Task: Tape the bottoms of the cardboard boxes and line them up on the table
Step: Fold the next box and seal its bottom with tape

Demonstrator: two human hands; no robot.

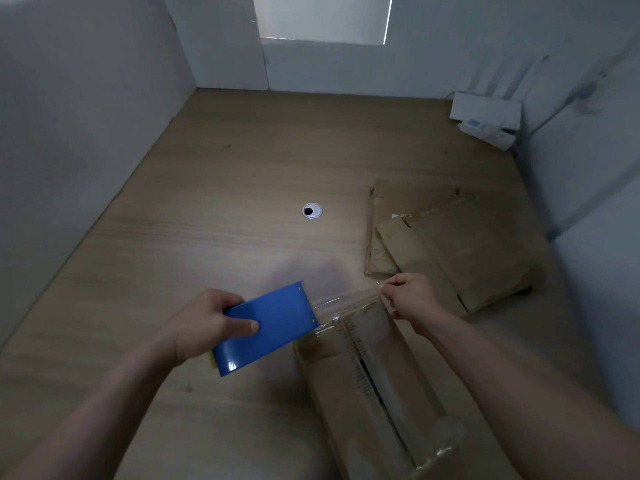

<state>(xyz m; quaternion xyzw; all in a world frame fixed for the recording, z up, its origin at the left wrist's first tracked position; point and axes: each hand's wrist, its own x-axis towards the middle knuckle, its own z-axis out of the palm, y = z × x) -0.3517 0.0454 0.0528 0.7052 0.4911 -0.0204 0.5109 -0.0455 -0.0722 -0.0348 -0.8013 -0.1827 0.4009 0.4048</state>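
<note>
cardboard box seam awaits its tape

it sits near right on the desk, seam gaping. my left hand grips the blue dispenser; my right hand pinches the end of the clear tape. next, i'd lay it along the seam.

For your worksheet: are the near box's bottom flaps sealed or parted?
Parted: a dark gap splits the box flaps; tape stretches over one end.

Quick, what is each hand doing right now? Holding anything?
Left hand: grips the blue tape dispenser.
Right hand: pinches the end of the clear tape drawn out from the dispenser.
</note>
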